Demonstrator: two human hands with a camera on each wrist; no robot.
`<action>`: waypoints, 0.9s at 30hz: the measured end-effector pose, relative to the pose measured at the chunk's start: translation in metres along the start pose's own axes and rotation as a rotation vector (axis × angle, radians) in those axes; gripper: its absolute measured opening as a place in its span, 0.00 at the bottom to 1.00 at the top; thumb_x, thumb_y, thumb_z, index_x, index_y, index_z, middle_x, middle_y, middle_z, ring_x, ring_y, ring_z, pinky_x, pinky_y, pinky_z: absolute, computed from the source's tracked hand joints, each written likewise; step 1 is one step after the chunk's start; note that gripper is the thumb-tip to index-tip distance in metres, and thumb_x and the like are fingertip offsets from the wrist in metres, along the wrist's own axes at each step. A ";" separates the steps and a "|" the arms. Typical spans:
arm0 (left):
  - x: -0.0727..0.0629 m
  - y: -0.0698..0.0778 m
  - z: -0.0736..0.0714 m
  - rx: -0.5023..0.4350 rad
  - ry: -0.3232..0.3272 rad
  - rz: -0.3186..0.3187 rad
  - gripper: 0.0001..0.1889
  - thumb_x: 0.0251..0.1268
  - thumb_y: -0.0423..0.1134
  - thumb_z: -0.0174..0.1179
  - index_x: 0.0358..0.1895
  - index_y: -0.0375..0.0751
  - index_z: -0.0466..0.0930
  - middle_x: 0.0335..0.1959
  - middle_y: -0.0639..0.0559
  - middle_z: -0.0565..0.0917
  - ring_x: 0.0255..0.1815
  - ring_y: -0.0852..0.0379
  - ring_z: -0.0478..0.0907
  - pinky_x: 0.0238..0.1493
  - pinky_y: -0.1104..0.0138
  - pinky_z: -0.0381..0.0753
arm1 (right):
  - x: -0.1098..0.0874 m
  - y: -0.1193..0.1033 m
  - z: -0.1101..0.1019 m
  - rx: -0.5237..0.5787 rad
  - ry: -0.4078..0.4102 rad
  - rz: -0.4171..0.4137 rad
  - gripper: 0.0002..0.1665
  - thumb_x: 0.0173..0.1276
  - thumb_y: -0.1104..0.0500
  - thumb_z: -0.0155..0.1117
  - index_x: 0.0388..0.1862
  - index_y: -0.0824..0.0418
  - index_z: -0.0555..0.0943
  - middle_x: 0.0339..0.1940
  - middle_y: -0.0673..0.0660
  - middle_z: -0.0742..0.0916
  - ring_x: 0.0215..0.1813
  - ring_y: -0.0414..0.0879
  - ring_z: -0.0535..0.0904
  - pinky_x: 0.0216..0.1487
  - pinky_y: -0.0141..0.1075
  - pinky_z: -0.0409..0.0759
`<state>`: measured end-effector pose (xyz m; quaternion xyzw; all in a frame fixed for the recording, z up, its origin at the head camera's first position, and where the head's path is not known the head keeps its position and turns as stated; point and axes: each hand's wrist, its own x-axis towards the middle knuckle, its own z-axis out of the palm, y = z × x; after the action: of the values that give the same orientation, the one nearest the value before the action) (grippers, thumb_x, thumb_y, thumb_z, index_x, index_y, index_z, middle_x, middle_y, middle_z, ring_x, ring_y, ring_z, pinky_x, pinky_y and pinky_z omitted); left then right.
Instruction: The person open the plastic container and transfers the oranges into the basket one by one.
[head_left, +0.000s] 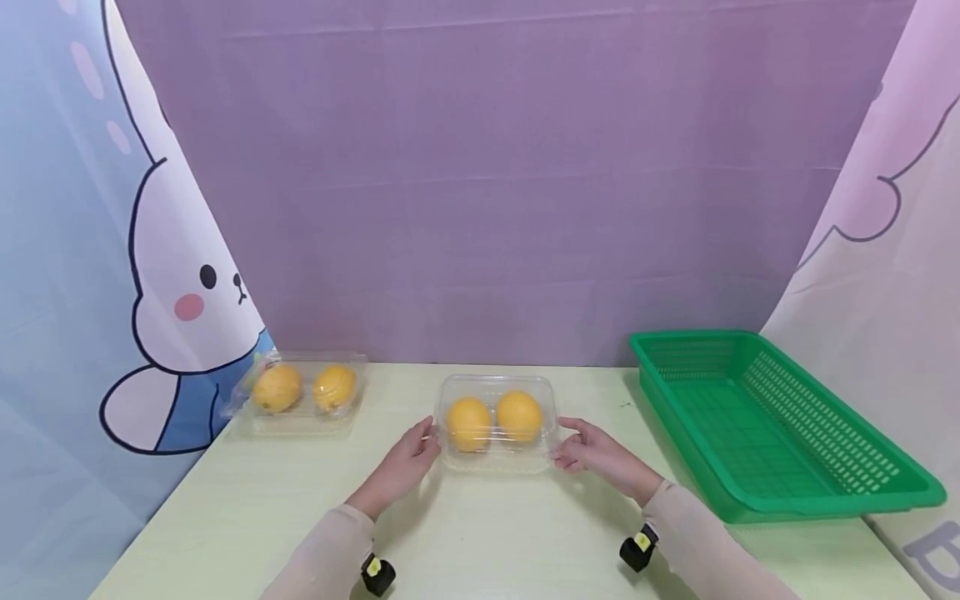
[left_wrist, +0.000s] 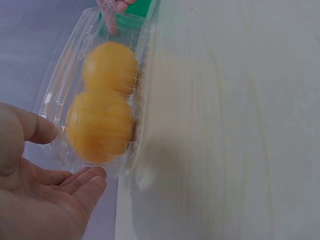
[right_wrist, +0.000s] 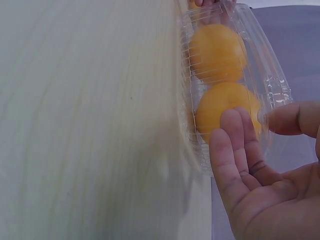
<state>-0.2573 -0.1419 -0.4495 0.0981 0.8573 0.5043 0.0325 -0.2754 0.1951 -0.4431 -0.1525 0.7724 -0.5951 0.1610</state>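
A clear plastic clamshell box sits at the middle of the table with two round orange-yellow fruits inside. At its left end my left hand holds the side, thumb by the rim and fingers lower down. My right hand holds the opposite end in the same way. In the left wrist view, the thumb meets the box's edge. The right wrist view shows several fingers against the box's end, partly in front of one fruit. Whether the box's underside touches the table cannot be told.
Another clear box with two similar fruits stands at the back left of the table. On the right lies a green plastic basket with perforated sides. A purple cloth hangs behind the table, with printed curtains on both sides.
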 end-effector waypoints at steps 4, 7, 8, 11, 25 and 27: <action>0.000 -0.002 0.001 -0.019 0.005 -0.010 0.34 0.78 0.43 0.51 0.77 0.27 0.51 0.72 0.32 0.66 0.69 0.35 0.67 0.67 0.45 0.69 | 0.000 0.000 0.000 0.005 -0.004 0.001 0.42 0.73 0.62 0.55 0.76 0.79 0.48 0.48 0.66 0.83 0.49 0.59 0.81 0.56 0.48 0.81; 0.000 -0.004 0.003 -0.047 0.001 -0.019 0.39 0.74 0.45 0.56 0.78 0.28 0.49 0.73 0.33 0.64 0.69 0.34 0.66 0.66 0.45 0.70 | 0.000 0.000 0.000 0.007 -0.001 -0.001 0.42 0.73 0.62 0.55 0.76 0.79 0.48 0.48 0.66 0.84 0.49 0.59 0.81 0.56 0.48 0.81; 0.001 -0.004 0.003 -0.054 -0.001 -0.023 0.41 0.73 0.45 0.58 0.78 0.29 0.49 0.74 0.33 0.63 0.69 0.34 0.66 0.66 0.45 0.69 | 0.000 0.000 0.000 0.007 -0.002 -0.003 0.42 0.74 0.62 0.55 0.76 0.79 0.47 0.48 0.66 0.83 0.49 0.58 0.81 0.56 0.48 0.81; 0.002 -0.006 0.005 -0.064 0.002 -0.012 0.43 0.70 0.44 0.62 0.78 0.28 0.48 0.74 0.32 0.61 0.70 0.31 0.64 0.67 0.43 0.68 | 0.000 0.000 -0.001 0.008 -0.005 -0.003 0.43 0.73 0.62 0.55 0.76 0.79 0.47 0.48 0.66 0.84 0.49 0.57 0.81 0.56 0.47 0.81; 0.007 -0.009 0.009 -0.109 0.027 -0.002 0.41 0.70 0.39 0.62 0.77 0.29 0.49 0.74 0.30 0.61 0.69 0.31 0.64 0.68 0.43 0.66 | -0.001 0.000 0.000 0.014 -0.007 0.002 0.42 0.73 0.62 0.55 0.76 0.78 0.47 0.46 0.63 0.84 0.48 0.56 0.81 0.56 0.46 0.81; 0.007 -0.009 0.009 -0.117 0.034 -0.010 0.39 0.71 0.39 0.61 0.77 0.29 0.50 0.73 0.31 0.62 0.69 0.32 0.64 0.67 0.43 0.67 | -0.001 -0.001 0.000 0.015 -0.006 0.004 0.42 0.73 0.62 0.55 0.76 0.78 0.47 0.46 0.64 0.84 0.48 0.56 0.81 0.56 0.47 0.81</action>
<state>-0.2635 -0.1372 -0.4618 0.0832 0.8272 0.5551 0.0263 -0.2748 0.1955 -0.4425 -0.1516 0.7678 -0.6000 0.1656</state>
